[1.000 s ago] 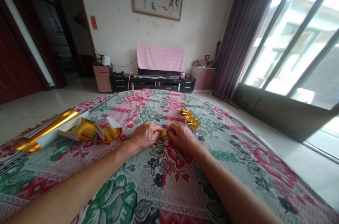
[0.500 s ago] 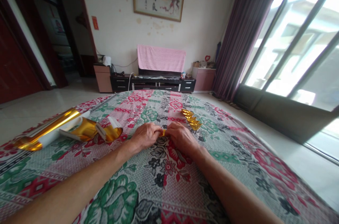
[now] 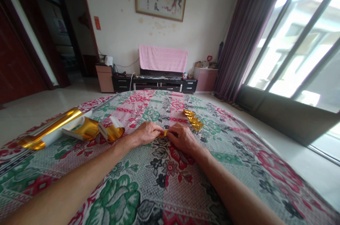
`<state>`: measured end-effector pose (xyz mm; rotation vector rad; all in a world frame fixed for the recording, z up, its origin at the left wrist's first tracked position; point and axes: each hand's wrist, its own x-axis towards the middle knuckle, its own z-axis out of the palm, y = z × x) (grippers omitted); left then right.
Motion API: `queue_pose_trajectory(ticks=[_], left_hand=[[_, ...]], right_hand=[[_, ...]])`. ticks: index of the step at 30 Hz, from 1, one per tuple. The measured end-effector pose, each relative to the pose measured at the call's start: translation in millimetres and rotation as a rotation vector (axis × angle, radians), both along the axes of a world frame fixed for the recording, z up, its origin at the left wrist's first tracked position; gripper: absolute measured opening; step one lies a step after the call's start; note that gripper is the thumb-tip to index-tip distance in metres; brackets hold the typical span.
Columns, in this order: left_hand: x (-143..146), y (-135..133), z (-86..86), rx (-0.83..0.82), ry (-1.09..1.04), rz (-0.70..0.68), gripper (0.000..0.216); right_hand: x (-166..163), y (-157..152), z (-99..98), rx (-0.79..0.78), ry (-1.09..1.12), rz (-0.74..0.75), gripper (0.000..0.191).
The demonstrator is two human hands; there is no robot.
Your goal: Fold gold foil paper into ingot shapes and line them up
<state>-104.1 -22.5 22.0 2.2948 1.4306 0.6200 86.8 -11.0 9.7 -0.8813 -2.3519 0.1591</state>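
A small piece of gold foil paper lies low over the cloth between my two hands. My left hand pinches its left end, fingers pressed together. From the other side my right hand grips the right end with curled fingers, which cover much of the piece. Beyond my right hand rests a row of folded gold foil pieces. Over to the left lie a gold foil roll and curled gold foil sheets with white backs.
A floral cloth in red, green and grey covers the surface under my hands. Past its far edge stands a low black cabinet with a pink towel draped above it. A purple curtain hangs beside the large window at right.
The whole view has shifted slightly. A little more gold shows between my fingers, and both hands keep hold of the foil at about the same spot.
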Motion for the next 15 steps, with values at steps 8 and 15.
queue_pose_trajectory(ticks=[8,15], left_hand=[[-5.9,1.4,2.6,-0.04,-0.009,0.096,0.029],[-7.8,2.2,-2.1,-0.02,-0.003,0.113,0.027]], right_hand=[[-5.5,3.8,-8.6,-0.015,0.038,-0.1,0.016],[-5.8,6.0,-10.2,-0.031,0.048,-0.114,0.014]])
